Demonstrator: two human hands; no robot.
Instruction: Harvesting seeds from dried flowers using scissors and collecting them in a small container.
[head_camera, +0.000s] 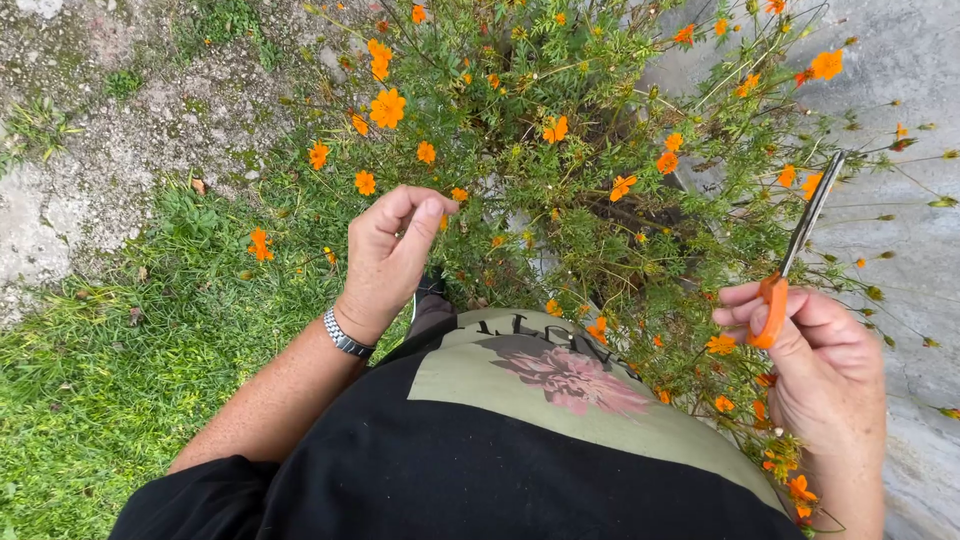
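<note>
Grass and rough pale paving lay below us, with a bush of orange flowers spreading in front. Our left hand was curled, fingertips pinched near a stem at the bush's edge; whether it held one we could not tell. Our right hand gripped orange-handled scissors, blades closed, pointing up into the stalks. No cut flowers showed anywhere, so picking seemed barely begun.
</note>
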